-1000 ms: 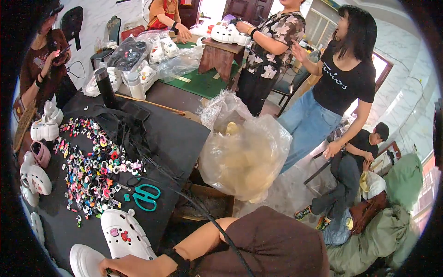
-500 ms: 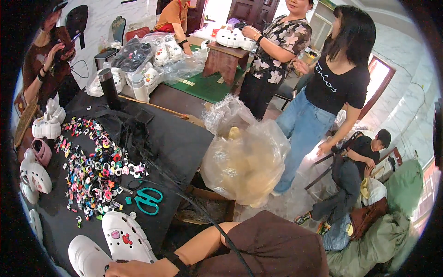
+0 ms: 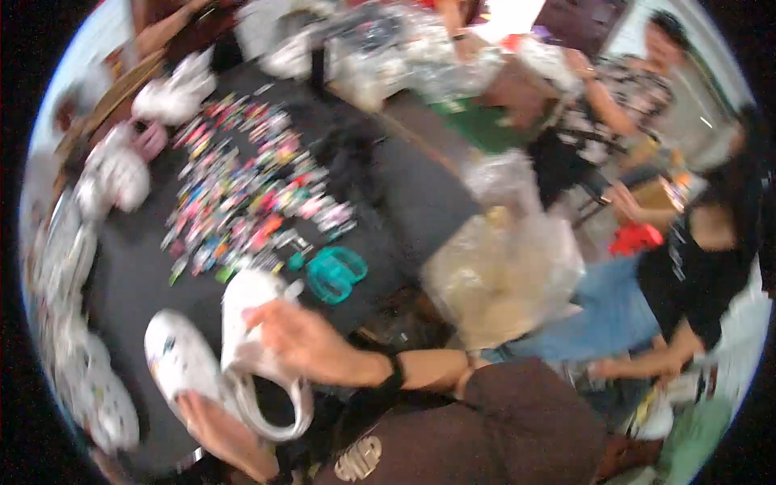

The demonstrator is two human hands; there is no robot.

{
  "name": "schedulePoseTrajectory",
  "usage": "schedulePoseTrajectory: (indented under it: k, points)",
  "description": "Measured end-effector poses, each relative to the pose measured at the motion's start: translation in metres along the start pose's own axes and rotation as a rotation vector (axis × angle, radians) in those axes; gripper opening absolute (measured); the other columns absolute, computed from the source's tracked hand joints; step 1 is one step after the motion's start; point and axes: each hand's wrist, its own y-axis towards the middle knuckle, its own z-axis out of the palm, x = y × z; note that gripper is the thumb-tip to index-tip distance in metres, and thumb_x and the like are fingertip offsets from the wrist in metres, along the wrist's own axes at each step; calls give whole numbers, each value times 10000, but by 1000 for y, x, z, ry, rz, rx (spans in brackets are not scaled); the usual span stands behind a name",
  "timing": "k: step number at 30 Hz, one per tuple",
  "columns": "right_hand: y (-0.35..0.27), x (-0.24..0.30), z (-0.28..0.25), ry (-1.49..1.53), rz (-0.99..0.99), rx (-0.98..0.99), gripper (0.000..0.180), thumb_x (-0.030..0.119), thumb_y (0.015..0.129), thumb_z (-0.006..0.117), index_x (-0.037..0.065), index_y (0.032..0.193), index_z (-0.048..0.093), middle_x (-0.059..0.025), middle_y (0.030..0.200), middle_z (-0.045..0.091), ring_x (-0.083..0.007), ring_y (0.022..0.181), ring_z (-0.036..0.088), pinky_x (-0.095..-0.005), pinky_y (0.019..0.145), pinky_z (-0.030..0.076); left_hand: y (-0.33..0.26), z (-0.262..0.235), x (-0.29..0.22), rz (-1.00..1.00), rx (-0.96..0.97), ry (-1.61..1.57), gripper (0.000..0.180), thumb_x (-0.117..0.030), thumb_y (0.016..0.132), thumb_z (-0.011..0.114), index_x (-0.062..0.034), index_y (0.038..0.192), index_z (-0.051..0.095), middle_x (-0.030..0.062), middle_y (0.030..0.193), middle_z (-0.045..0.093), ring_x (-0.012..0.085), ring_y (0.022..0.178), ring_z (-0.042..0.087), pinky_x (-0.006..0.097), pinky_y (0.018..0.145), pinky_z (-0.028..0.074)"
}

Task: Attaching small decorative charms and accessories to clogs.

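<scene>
Since the earlier frame, I'm seeing the right hand [image 3: 319, 347] shifting onto the right shoe [image 3: 238, 339] and the left hand [image 3: 225, 436] appearing at the left shoe [image 3: 178, 356]. Blur is keeping me from telling either hand's finger grip. Both white shoes are showing at the black table's [image 3: 121, 279] near end, scissors [image 3: 325, 283] and colourful trinkets [image 3: 242, 194] lying beyond.

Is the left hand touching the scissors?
Apart. The head view shows the right hand and a white shoe between the left hand and scissors.
</scene>
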Motion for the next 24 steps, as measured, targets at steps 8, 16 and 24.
schedulePoseTrajectory:
  k: [8, 16, 24]
  points:
    - [-20, 20, -43, 210, 423, -92, 158, 140, 919, 489, 43, 1040, 516, 7, 719, 450, -36, 512, 378, -173, 419, 271, -16, 21, -22, -14, 139, -261, 420, -14, 912, 438, 106, 1302, 338, 142, 1290, 446, 187, 1173, 444, 300, 991, 339]
    - [-16, 8, -57, 309, 465, -110, 176, 159, 933, 445, 47, 1056, 502, -9, 787, 470, -60, 560, 408, -190, 453, 317, -17, 11, -24, -33, 161, -296, 395, -12, 919, 421, 102, 1290, 351, 143, 1288, 442, 186, 1177, 439, 310, 1002, 325]
    - [-22, 4, -59, 258, 477, -118, 164, 143, 922, 451, 50, 1045, 505, -12, 799, 479, -71, 578, 418, -201, 474, 330, -24, 9, -17, -3, 151, -309, 380, -38, 917, 466, 82, 1271, 401, 87, 1181, 514, 111, 1021, 498, 236, 885, 370]
